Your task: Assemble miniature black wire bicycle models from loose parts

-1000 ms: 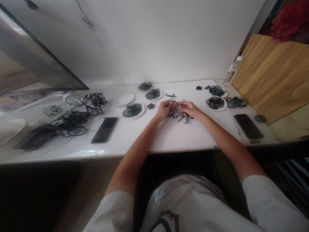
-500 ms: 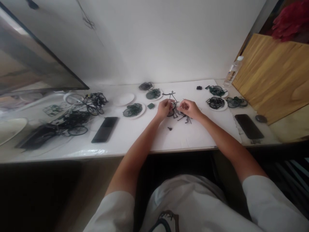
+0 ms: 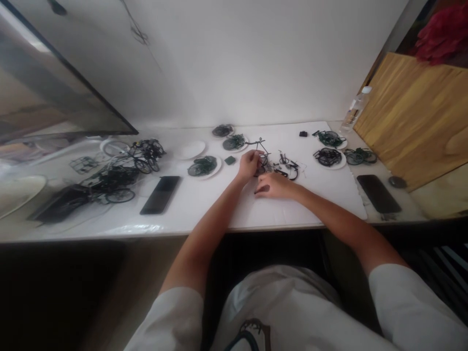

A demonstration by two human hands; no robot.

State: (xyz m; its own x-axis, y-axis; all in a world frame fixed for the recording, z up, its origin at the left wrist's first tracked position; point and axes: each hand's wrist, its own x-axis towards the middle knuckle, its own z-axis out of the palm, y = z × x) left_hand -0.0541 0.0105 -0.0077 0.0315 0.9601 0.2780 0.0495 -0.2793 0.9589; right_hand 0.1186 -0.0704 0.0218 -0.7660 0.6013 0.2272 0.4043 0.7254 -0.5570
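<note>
My left hand (image 3: 250, 165) is closed on a dark miniature bicycle frame (image 3: 260, 145), which stands up past the fingertips with its thin bars showing. Lower down, my right hand (image 3: 274, 186) has its thumb and fingers pinched at the white sheet, on a small black part (image 3: 255, 192) that is mostly hidden by the fingertips. Just beyond the right hand lie loose black bicycle parts (image 3: 288, 166), some of them curved. A small green block (image 3: 229, 160) rests left of my left hand.
White plates with dark bicycle parts stand left (image 3: 218, 168) and right (image 3: 342, 161). Assembled miniature bicycles (image 3: 146, 153) cluster at far left. Phones lie left (image 3: 160, 195) and right (image 3: 379, 193). A bottle (image 3: 356, 111) stands by the wooden board (image 3: 417, 112).
My right hand has come down and left from beside the frame to the small black part on the sheet, uncovering the loose parts. My left hand stays on the frame.
</note>
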